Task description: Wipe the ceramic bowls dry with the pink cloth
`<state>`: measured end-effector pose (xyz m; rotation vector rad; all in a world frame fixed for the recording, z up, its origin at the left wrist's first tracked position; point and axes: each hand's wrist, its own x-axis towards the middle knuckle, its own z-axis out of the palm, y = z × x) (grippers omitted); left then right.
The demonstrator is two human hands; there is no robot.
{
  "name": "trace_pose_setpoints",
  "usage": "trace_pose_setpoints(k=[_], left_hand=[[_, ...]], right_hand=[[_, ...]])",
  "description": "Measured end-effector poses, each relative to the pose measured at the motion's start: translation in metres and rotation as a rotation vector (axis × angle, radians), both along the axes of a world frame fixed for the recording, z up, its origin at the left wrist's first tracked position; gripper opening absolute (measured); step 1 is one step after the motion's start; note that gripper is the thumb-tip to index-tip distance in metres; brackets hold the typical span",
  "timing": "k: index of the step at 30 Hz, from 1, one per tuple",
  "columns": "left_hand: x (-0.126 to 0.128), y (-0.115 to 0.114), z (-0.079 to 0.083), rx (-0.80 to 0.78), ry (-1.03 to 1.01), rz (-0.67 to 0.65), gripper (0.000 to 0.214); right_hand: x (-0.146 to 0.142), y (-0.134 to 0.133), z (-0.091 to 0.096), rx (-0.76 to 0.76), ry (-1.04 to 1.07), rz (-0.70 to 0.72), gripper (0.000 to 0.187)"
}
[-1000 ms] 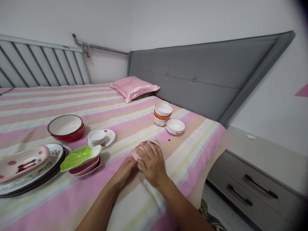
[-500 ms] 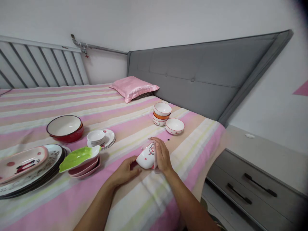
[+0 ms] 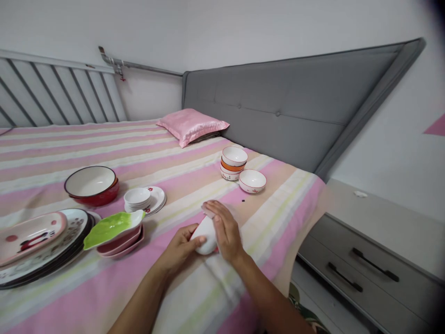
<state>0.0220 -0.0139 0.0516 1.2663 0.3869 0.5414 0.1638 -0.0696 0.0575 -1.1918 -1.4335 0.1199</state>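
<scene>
A small white bowl (image 3: 206,237) is tilted on its side just above the striped bedspread. My left hand (image 3: 180,247) grips its left side, with the thumb across the white outside. My right hand (image 3: 227,231) curves over the bowl's right side, pressing a thin pale-pink cloth (image 3: 207,211) against it. Most of the cloth is hidden under the palm and fingers. Beyond my hands stands a stack of bowls (image 3: 233,157), white and orange, and a single red-rimmed white bowl (image 3: 252,180) sits beside it.
To the left are a red pot (image 3: 95,197), small white dishes (image 3: 137,196) on plates, a green leaf-shaped dish (image 3: 113,228) on pink ones, and stacked large plates (image 3: 74,227). A pink pillow (image 3: 193,125) lies by the grey headboard (image 3: 271,99). A drawer cabinet (image 3: 368,241) stands right.
The bowl has turned, so its flower print no longer shows. My right hand has shifted slightly left over it with the cloth, and my left thumb has moved up onto the bowl.
</scene>
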Motion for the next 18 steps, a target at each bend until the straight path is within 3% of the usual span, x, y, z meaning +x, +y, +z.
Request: trace_pose_setpoints(k=[4, 8, 14, 18], left_hand=[[0.0, 0.004, 0.0, 0.015, -0.031, 0.114, 0.027], [-0.002, 0.008, -0.001, 0.071, -0.004, 0.106, 0.026], [-0.005, 0.011, -0.005, 0.084, 0.054, -0.023, 0.034], [-0.005, 0.016, -0.007, 0.256, 0.159, -0.087, 0.042]], right_hand=[[-0.014, -0.007, 0.003, 0.025, -0.331, -0.067, 0.044], [-0.018, -0.011, 0.005, 0.01, -0.412, -0.046, 0.045], [-0.003, -0.005, 0.006, -0.066, -0.225, -0.079, 0.042], [0.013, 0.004, -0.005, -0.099, 0.015, -0.113, 0.043]])
